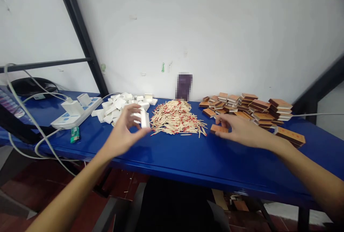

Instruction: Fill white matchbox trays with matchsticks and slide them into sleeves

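Observation:
My left hand [130, 126] is closed on a white matchbox tray [144, 119], held upright between thumb and fingers above the table. Behind that hand lies a pile of white trays [115, 105]. In my right hand [236, 130] is an orange-brown matchbox sleeve [219, 129], pinched between thumb and fingers near the tabletop. A heap of loose red-tipped matches [176, 117] spreads between the two hands. Stacks of more matchbox sleeves [248, 105] stand behind and to the right of my right hand. Whether anything is inside the held tray I cannot tell.
On the left, a white power strip [77, 113] carries plugs and cables, with a small green packet [75, 134] beside it. More matchboxes [290, 136] lie at the right on the blue table [177, 156]. A blurred dark purple object [184, 86] is at the wall.

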Action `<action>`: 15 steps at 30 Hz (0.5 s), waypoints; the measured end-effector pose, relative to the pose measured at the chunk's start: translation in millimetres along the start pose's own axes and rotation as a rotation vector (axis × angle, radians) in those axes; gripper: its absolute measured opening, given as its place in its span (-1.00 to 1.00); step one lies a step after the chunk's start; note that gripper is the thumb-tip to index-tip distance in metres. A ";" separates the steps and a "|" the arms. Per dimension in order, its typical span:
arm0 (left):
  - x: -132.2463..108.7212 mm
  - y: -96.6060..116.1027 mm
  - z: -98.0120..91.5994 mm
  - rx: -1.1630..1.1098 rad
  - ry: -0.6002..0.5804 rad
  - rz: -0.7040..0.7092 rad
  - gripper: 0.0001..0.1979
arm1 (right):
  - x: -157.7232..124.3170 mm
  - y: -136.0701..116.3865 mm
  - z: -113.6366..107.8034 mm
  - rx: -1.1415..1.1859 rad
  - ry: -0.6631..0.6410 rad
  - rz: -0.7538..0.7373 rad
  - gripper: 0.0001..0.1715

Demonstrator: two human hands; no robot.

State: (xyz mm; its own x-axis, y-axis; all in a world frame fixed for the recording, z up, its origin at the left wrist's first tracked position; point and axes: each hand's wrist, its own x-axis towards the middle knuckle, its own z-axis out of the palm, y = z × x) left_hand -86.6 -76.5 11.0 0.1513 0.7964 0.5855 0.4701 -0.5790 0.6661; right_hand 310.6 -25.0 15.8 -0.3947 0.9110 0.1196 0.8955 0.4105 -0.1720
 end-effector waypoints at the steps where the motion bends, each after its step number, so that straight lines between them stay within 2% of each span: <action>1: -11.0 9.7 12.8 -0.062 -0.059 -0.046 -0.30 | -6.0 -3.9 1.4 0.011 -0.065 -0.019 -0.72; 3: -29.8 24.4 36.4 -0.106 -0.169 -0.078 -0.36 | -15.2 -7.9 4.6 -0.011 -0.135 -0.034 -0.76; 6: -43.6 34.5 61.8 0.033 -0.281 -0.042 -0.53 | -18.8 -9.9 6.5 -0.070 -0.065 -0.079 -0.67; 9: -42.5 35.4 75.7 0.267 -0.299 -0.024 -0.52 | -10.6 -15.3 5.8 -0.075 0.018 -0.173 -0.60; 12: -39.1 33.8 83.3 0.382 -0.281 -0.028 -0.52 | 3.9 -21.9 6.8 -0.092 -0.016 -0.279 -0.66; 15: -40.9 32.9 86.3 0.408 -0.269 -0.043 -0.51 | 18.0 -23.3 9.6 -0.102 -0.035 -0.309 -0.67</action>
State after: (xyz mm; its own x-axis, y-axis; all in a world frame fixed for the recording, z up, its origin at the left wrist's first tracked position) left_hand -2.2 -113.0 -30.9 0.3181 0.8660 0.3859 0.7752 -0.4719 0.4199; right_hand 280.7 -17.8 12.6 -0.6565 0.7451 0.1173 0.7473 0.6637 -0.0337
